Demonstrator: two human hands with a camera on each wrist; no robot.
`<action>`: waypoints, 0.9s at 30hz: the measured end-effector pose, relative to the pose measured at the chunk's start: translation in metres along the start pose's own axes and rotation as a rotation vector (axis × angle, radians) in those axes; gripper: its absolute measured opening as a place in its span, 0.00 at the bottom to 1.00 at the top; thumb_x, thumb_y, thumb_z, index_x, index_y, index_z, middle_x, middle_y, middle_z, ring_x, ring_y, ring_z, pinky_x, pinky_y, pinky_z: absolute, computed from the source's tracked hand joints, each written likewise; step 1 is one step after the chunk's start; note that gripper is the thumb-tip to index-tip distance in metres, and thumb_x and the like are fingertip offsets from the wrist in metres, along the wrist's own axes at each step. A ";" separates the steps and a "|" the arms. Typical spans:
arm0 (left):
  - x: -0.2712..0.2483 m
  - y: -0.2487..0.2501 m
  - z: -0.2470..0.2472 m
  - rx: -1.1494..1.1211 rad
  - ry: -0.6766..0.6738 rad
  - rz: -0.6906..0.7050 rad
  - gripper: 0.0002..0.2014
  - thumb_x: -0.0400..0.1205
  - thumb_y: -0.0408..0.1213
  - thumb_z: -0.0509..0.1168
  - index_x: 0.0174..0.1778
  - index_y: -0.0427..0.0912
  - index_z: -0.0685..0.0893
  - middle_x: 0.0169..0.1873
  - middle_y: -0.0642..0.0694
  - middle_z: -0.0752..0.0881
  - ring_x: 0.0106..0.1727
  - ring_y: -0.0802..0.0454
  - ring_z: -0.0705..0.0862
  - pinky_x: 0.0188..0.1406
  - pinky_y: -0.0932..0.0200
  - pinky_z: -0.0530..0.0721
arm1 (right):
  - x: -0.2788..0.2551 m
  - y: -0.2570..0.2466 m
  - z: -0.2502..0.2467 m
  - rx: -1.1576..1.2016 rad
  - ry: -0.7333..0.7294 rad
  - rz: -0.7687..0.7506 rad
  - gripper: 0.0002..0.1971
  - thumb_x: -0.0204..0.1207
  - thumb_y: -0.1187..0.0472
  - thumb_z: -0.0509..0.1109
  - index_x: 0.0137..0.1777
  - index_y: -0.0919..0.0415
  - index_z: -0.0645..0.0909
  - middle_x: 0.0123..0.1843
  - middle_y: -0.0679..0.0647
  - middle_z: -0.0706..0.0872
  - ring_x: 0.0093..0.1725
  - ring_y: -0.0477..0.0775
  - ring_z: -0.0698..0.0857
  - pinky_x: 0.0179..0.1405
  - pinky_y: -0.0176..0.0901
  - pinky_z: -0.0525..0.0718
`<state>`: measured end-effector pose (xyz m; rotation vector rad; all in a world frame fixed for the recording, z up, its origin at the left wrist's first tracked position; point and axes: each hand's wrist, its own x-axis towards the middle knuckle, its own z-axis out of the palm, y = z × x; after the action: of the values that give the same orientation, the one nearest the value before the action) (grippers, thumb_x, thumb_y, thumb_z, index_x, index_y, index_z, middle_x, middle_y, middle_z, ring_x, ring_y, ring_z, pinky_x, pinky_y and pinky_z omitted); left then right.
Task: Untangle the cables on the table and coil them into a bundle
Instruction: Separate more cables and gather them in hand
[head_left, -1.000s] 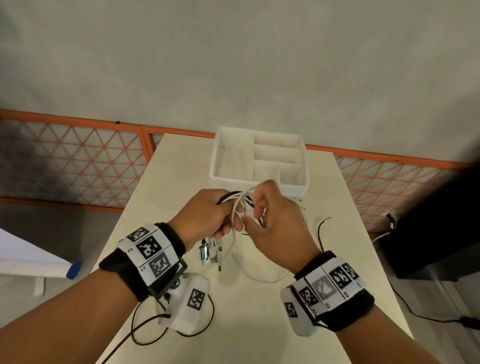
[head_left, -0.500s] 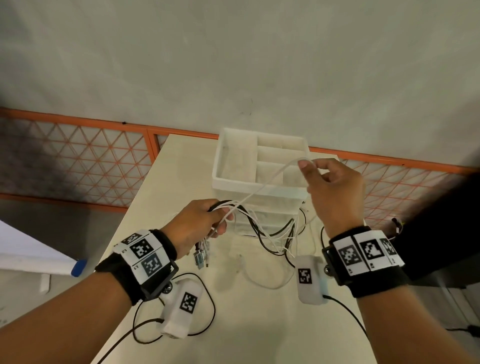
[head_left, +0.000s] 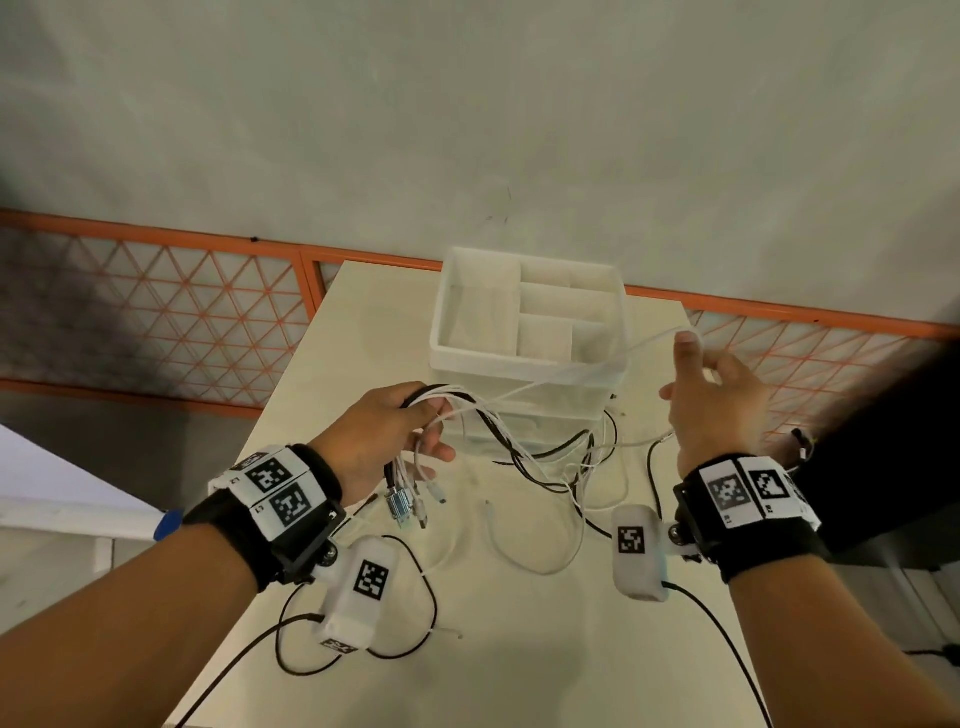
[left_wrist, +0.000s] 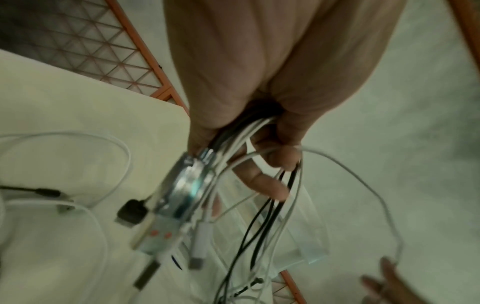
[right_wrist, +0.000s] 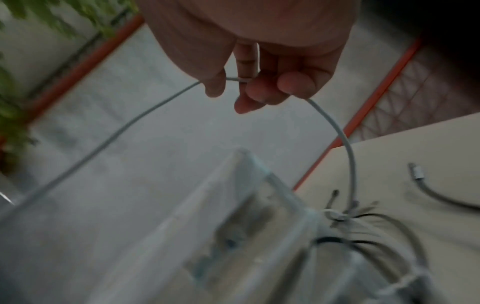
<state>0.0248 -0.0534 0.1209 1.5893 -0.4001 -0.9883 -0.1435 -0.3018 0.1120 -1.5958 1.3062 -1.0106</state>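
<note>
2 hands up over the table (head_left: 519, 649) | my left hand (head_left: 379, 436) clenches the cable bunch (head_left: 498, 426) | my right hand (head_left: 719, 400) pinches 1 white cable (head_left: 587, 366) | strand runs left-to-right, rising toward the right, over the box (head_left: 524, 358)

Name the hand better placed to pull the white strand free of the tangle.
Right. The right hand already pinches the single white cable and is raised clear beside the white organiser box. The left hand grips the gathered cable bundle, so it likely serves best as the anchor.
</note>
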 end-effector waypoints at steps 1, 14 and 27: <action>0.000 0.001 -0.002 -0.053 -0.001 0.007 0.10 0.89 0.35 0.58 0.51 0.36 0.84 0.28 0.43 0.76 0.36 0.43 0.87 0.50 0.36 0.86 | 0.003 0.013 0.000 -0.084 -0.017 0.039 0.27 0.66 0.21 0.63 0.43 0.45 0.83 0.33 0.51 0.92 0.39 0.56 0.90 0.49 0.59 0.90; -0.001 -0.002 -0.003 0.209 -0.021 -0.005 0.13 0.89 0.38 0.58 0.48 0.35 0.86 0.23 0.53 0.65 0.22 0.56 0.59 0.19 0.62 0.58 | 0.027 -0.070 -0.013 -0.180 -0.236 -0.331 0.29 0.76 0.29 0.63 0.66 0.49 0.80 0.67 0.53 0.85 0.58 0.54 0.86 0.61 0.49 0.82; -0.009 0.005 -0.019 -0.068 -0.031 -0.089 0.16 0.84 0.49 0.63 0.43 0.38 0.81 0.25 0.52 0.64 0.19 0.57 0.56 0.16 0.63 0.52 | 0.007 0.048 -0.011 -0.265 -0.597 -0.014 0.13 0.67 0.52 0.68 0.51 0.35 0.85 0.62 0.56 0.89 0.46 0.55 0.88 0.45 0.53 0.84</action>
<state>0.0353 -0.0366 0.1286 1.5431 -0.3160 -1.0851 -0.1685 -0.3159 0.0709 -1.9115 1.0334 -0.3194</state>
